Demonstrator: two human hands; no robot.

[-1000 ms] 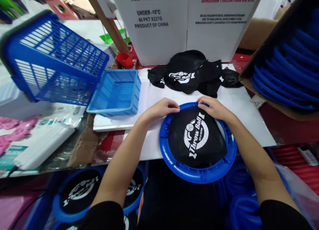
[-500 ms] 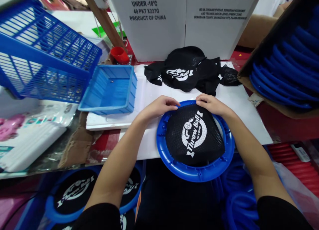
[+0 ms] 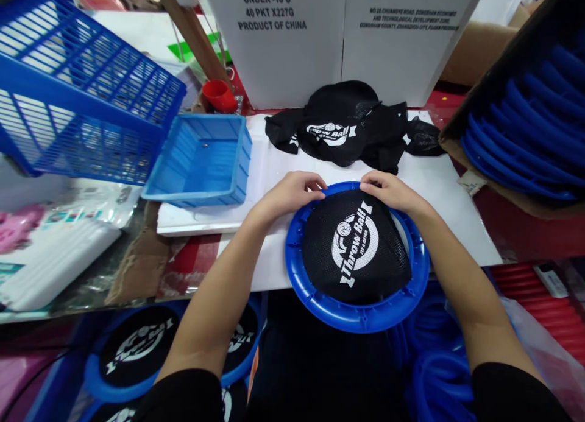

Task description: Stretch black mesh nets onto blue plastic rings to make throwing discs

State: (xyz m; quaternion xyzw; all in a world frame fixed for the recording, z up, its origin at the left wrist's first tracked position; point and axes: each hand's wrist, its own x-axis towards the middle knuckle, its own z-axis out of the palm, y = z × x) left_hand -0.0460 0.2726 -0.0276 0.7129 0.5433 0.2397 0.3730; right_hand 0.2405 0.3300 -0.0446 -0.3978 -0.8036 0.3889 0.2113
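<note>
A blue plastic ring (image 3: pixel 365 320) lies at the front edge of the white work surface, its near side jutting past it. Across its opening lies a black mesh cloth (image 3: pixel 315 251) printed "Throw Ball". The cloth leaves a gap at the right, inside the rim. My left hand (image 3: pixel 297 193) is closed at the ring's far left edge, thumb and fingertips pinching the cloth's border. Close by on the far rim, my right hand (image 3: pixel 388 190) pinches the cloth's edge against the ring. Behind both hands, more black mesh cloths (image 3: pixel 338 151) lie in a loose pile.
A light blue bin (image 3: pixel 201 166) and a tilted blue basket (image 3: pixel 91 93) stand at the left. White cartons (image 3: pixel 292 63) close off the back. A box (image 3: pixel 516 206) of blue rings leans in at the right. Finished-looking discs (image 3: pixel 137 349) sit below the table.
Both hands stay at the far rim with only slight finger movement. The ring and cloth have hardly moved; the view has tipped slightly.
</note>
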